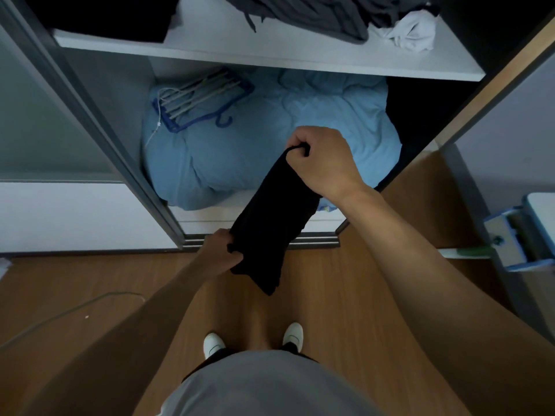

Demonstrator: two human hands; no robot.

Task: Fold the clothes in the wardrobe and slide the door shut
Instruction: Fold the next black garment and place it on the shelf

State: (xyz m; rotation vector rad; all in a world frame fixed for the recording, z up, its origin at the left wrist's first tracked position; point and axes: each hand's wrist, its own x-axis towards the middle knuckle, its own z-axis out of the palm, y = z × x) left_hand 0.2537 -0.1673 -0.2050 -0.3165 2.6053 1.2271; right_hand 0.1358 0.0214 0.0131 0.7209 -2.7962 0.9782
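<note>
Your right grip [321,163] pinches the top of the long black cloth garment [270,223] and your left grip [222,250] holds its lower side, in mid-air above the grey door track [315,239] of the wardrobe, so keep it taut and fold end to end squarely.

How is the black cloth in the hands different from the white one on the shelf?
The black cloth is dark and gripped, stretched between right hand and left hand; the white cloth is pale and crumpled. The black cloth hangs in the air; the white cloth lies on the shelf. Both are fabric.
</note>
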